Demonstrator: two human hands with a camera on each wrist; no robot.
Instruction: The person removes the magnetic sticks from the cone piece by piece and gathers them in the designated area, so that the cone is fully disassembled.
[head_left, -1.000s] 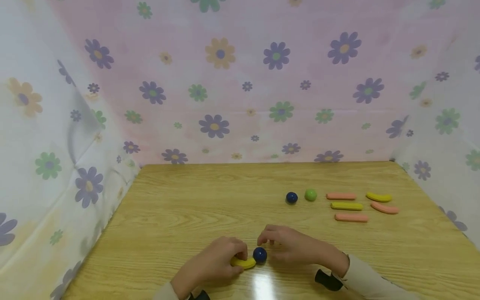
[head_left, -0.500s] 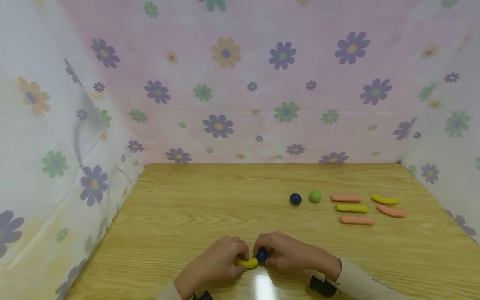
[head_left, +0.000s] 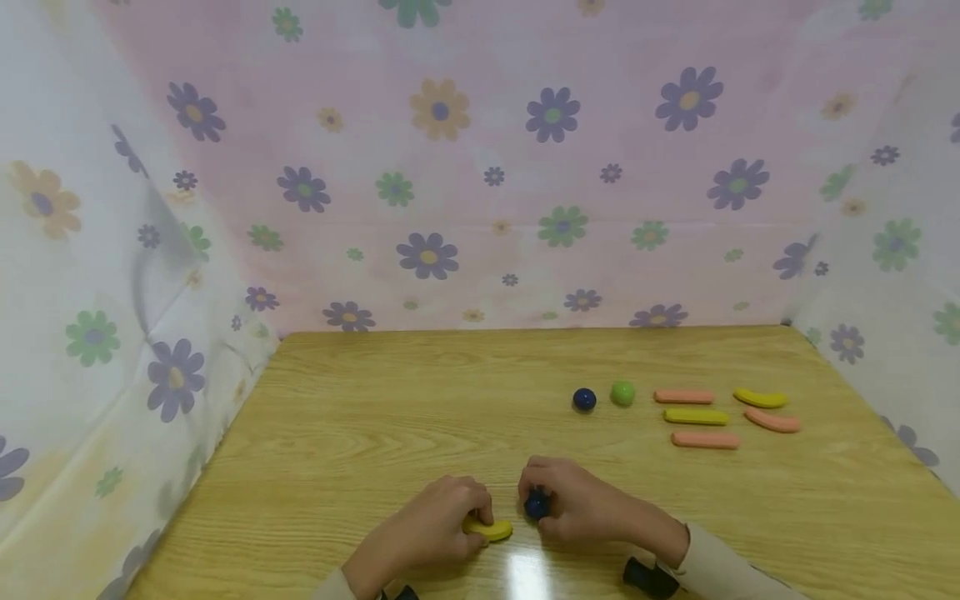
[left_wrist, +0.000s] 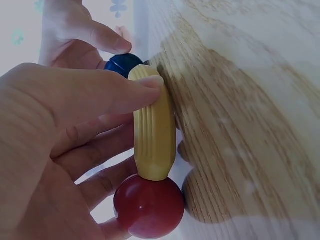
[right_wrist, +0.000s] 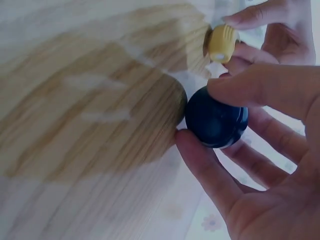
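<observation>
My left hand [head_left: 441, 521] pinches a yellow curved stick [head_left: 495, 531] low over the wooden table, thumb on its near side. At the stick's other end, in the left wrist view, a red ball [left_wrist: 149, 206] touches it; the hand hides this ball in the head view. Just to the right, my right hand [head_left: 581, 502] holds a dark blue ball [head_left: 537, 505] between thumb and fingers. A small gap shows between the blue ball [right_wrist: 216, 118] and the tip of the yellow stick [right_wrist: 221, 44] in the right wrist view.
On the wooden table [head_left: 390, 400], farther back at right, lie another dark blue ball [head_left: 584, 399], a green ball [head_left: 622, 393], straight pink [head_left: 705, 440] and yellow sticks [head_left: 696, 416], a curved yellow stick [head_left: 761, 398] and a curved pink stick [head_left: 772, 420]. Flowered cloth [head_left: 480, 192] surrounds the table.
My right hand, earlier loose beside the blue ball, has taken hold of it and shifted it slightly right, away from the yellow stick's tip. The left hand keeps its place.
</observation>
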